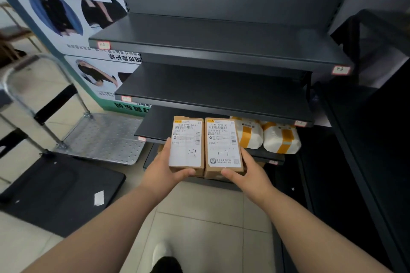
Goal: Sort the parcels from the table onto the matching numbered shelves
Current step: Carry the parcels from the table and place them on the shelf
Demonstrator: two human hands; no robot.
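Observation:
Two brown cardboard parcels are held side by side in front of a dark metal shelf unit (pixel 217 51). My left hand (pixel 165 169) grips the left parcel (pixel 187 139), thumb on its near end. The right parcel (pixel 223 139) is gripped the same way by my right hand (pixel 249 172). Each has a white shipping label with "1-7" handwritten on it. Both hover at the front edge of a lower shelf (pixel 155 127). Two white padded bags with yellow tape (pixel 280 138) lie on that shelf to the right. Small red-bordered number tags (pixel 103 45) mark the shelf edges.
A metal platform trolley (pixel 104 137) stands on the tiled floor at the left, with a black folded mat (pixel 57 188) in front of it. A printed banner (pixel 73 29) leans left of the shelves. Another dark rack (pixel 377 139) flanks the right side.

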